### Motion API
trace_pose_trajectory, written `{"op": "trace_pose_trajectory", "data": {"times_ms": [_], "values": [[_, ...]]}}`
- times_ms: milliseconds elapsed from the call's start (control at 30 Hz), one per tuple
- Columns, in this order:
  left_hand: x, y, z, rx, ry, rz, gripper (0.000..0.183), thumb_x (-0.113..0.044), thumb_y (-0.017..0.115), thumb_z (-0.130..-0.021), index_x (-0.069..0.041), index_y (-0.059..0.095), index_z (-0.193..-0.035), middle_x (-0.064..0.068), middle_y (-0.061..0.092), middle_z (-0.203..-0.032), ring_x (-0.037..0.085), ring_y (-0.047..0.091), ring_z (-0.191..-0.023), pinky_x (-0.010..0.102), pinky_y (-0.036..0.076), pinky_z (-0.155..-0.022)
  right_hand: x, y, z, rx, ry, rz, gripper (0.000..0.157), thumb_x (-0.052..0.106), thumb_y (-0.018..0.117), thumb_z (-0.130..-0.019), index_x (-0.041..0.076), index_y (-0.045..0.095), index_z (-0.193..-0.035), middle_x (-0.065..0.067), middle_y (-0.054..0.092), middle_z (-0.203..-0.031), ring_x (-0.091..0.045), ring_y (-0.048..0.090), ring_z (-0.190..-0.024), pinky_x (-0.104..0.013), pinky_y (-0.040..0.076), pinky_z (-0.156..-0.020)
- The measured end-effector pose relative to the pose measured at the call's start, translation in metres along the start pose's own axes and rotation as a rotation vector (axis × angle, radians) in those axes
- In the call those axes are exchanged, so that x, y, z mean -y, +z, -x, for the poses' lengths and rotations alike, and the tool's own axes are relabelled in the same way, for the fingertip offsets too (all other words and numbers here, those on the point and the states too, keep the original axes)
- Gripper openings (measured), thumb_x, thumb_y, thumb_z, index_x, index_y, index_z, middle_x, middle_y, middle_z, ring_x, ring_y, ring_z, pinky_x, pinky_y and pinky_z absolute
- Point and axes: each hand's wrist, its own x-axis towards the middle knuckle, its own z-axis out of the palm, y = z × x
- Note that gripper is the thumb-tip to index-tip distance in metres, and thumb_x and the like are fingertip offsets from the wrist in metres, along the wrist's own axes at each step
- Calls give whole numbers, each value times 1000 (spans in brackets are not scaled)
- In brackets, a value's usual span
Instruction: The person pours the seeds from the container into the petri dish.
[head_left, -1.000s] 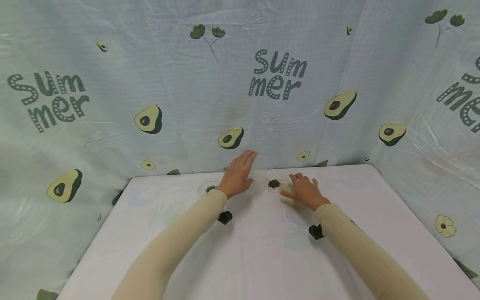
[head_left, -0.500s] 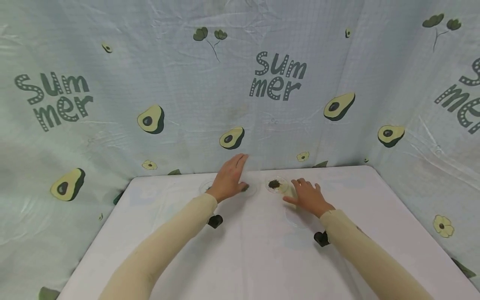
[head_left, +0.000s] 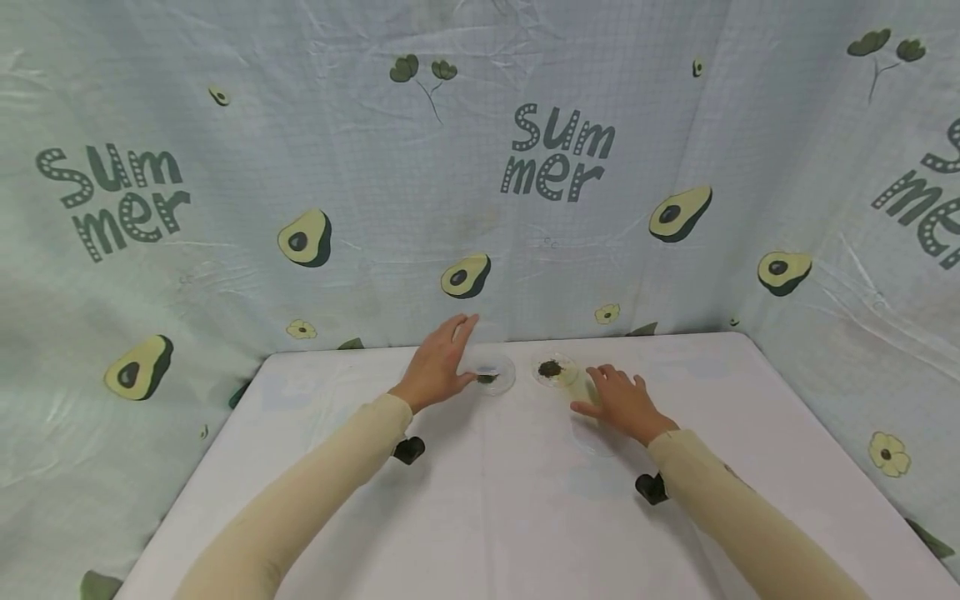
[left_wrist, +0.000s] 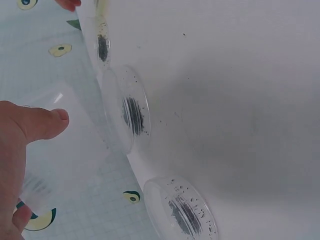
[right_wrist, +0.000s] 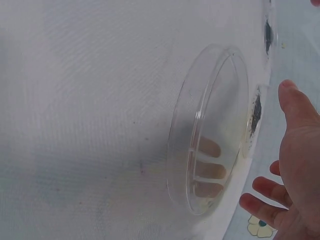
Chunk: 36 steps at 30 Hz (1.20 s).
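Observation:
My left hand (head_left: 435, 367) is raised at the table's far edge, gripping a clear, straight-edged plastic piece (left_wrist: 70, 155); its thumb lies across the piece, whose exact kind is hard to make out. Just right of it stands a clear petri dish (head_left: 501, 379) with dark crumbs (head_left: 487, 378). Farther right is another petri dish (head_left: 542, 381) holding a dark heap (head_left: 550, 368). A third crumb-filled dish (left_wrist: 155, 210) shows in the left wrist view; the left hand hides it from the head. Fingers spread, my right hand (head_left: 618, 406) hovers beside a clear round dish or lid (right_wrist: 182, 120) without crumbs.
The white-covered table (head_left: 517, 517) meets a hanging printed cloth (head_left: 375, 258) at its back edge. Black wrist cameras hang under both forearms, the left one (head_left: 409, 450) and the right one (head_left: 651, 489). A faint yellowish patch (head_left: 581, 387) shows beside the right hand.
My left hand has moved left with the clear piece, uncovering the middle dish and covering the left one. My right hand has shifted slightly right and nearer to me, fingers still spread.

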Motion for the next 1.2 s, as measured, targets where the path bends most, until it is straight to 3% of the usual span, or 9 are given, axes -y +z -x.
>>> {"op": "trace_pose_trajectory", "data": {"times_ms": [367, 733, 1200], "values": [[13, -13, 13, 9, -92, 24, 94, -28, 84, -74, -6, 31, -147, 17, 43, -143, 33, 47, -131, 47, 43, -107, 2, -4, 11, -1, -31, -6, 76, 54, 61, -88, -1, 45, -139, -26, 48, -137, -44, 48, -124, -71, 30, -102], [33, -22, 25, -26, -165, 58, 92, -25, 84, -74, -5, 30, -146, 17, 42, -142, 33, 47, -129, 47, 42, -107, -5, -2, 19, 44, -24, 11, 76, 55, 63, -87, 1, 48, -137, -26, 49, -136, -44, 49, -124, -71, 30, -102], [56, -21, 47, -3, -402, 189, 94, -30, 79, -80, -2, 23, -150, 19, 33, -151, 36, 38, -138, 51, 36, -112, -7, 2, 28, 56, -78, 13, 82, 58, 68, -81, 2, 49, -137, -24, 52, -133, -43, 51, -121, -71, 33, -99]]}}
